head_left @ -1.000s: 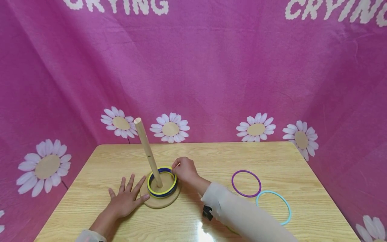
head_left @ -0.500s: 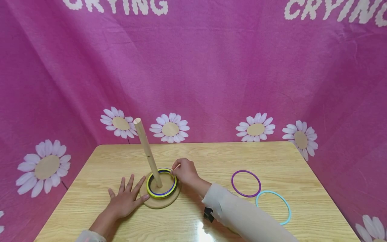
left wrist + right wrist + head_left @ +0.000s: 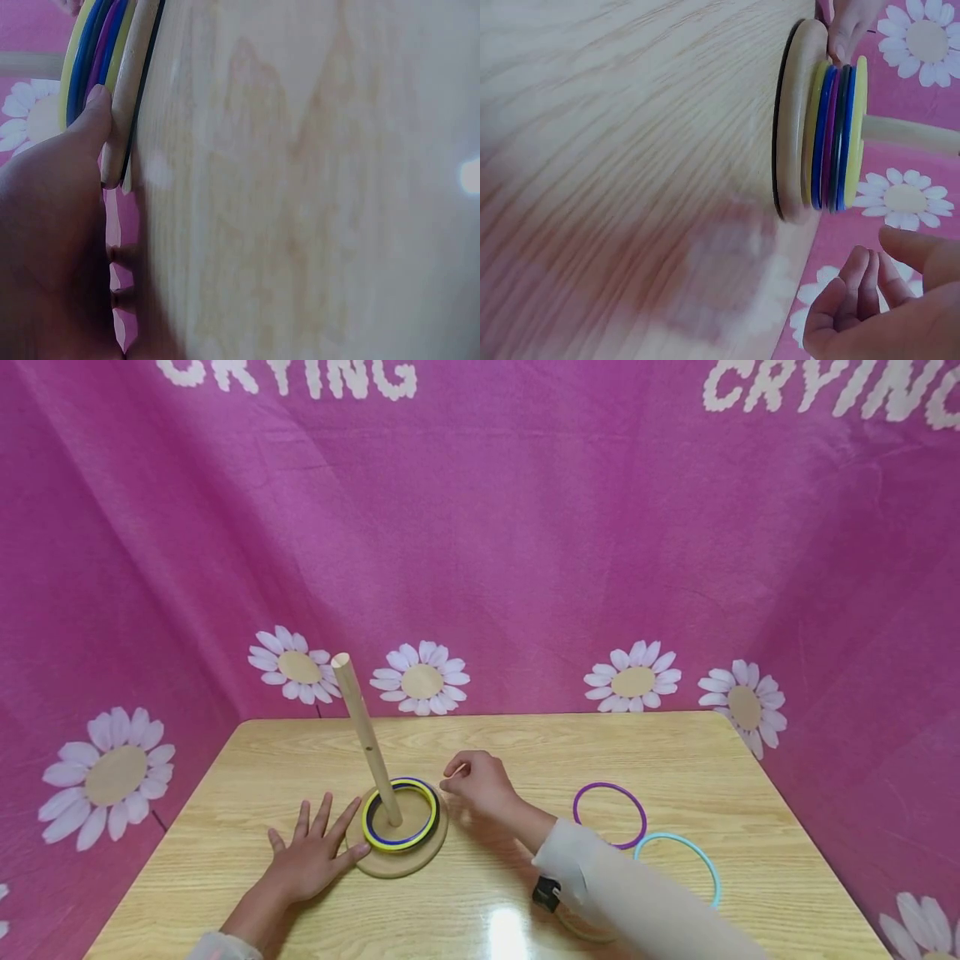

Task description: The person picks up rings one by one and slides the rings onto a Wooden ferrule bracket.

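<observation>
A wooden peg (image 3: 362, 727) rises from a round wooden base (image 3: 397, 868) at the left of the table. Round its foot lies a stack of several rings, with a yellow ring (image 3: 855, 142) on top and blue, dark green and purple ones below. My left hand (image 3: 307, 860) lies with fingers spread beside the base, its thumb (image 3: 96, 112) resting on the base's edge against the stack. Just right of the rings is my right hand (image 3: 483, 785), fingers loosely bent, thumb apart from them, nothing held.
On the right of the table lie a purple ring (image 3: 611, 784) and a light blue ring (image 3: 667, 836), edges meeting. Another ring (image 3: 581, 933) is mostly hidden under my right forearm. A pink curtain (image 3: 510, 568) with daisies surrounds the table (image 3: 525, 743).
My right hand has let go of the top yellow ring and moved slightly right, away from the stack. That ring has settled on the others. My left hand has stayed put.
</observation>
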`<state>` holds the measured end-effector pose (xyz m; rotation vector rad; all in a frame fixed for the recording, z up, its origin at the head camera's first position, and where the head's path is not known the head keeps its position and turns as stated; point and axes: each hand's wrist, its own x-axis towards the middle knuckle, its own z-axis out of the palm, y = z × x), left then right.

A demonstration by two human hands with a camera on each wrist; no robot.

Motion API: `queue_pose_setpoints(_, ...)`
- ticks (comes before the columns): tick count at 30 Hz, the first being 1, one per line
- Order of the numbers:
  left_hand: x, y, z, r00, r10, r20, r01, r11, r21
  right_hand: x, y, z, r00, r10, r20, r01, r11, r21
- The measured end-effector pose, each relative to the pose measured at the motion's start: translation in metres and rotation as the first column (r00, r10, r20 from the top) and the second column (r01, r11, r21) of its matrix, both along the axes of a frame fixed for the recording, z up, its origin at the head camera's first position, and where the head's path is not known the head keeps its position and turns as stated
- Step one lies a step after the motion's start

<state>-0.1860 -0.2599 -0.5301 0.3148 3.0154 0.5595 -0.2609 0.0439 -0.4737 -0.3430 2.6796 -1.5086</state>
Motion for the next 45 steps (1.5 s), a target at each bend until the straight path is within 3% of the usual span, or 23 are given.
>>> queue_pose_setpoints(8, 0.002, 0.002, 0.006, 0.999, 0.010, 0.044, -0.009, 0.999, -0.032, 0.002, 0.038, 0.004, 1.000, 0.011, -0.004, -0.011, 0.999, -0.053)
queue_pose_setpoints(12, 0.001, 0.002, 0.006, 0.999, 0.007, 0.033, -0.006, 1.000, -0.020, 0.004, 0.061, 0.005, 1.000, 0.005, -0.009, -0.005, 0.997, -0.079)
queue_pose_setpoints(16, 0.000, 0.000, -0.001, 1.000, 0.005, 0.023, -0.005, 1.000, -0.012, 0.004, 0.086, 0.003, 1.000, -0.012, -0.018, 0.010, 0.997, -0.080)
queue_pose_setpoints(22, 0.001, 0.003, 0.006, 0.999, 0.007, 0.038, -0.006, 1.000, -0.003, 0.005, 0.128, 0.000, 0.998, -0.061, -0.011, 0.060, 0.995, -0.082)
queue_pose_setpoints(32, 0.001, 0.003, 0.007, 0.999, 0.007, 0.049, -0.006, 1.000, -0.012, 0.005, 0.208, -0.006, 0.989, -0.146, -0.021, 0.147, 0.989, 0.029)
queue_pose_setpoints(37, 0.001, 0.002, 0.004, 0.999, 0.004, 0.041, -0.004, 1.000, -0.011, 0.005, 0.240, -0.014, 0.984, -0.179, 0.018, 0.176, 0.978, 0.108)
queue_pose_setpoints(45, 0.002, 0.003, 0.011, 0.999, 0.010, 0.052, -0.009, 1.000, -0.025, 0.003, 0.261, -0.029, 0.991, -0.120, 0.066, 0.111, 0.985, 0.130)
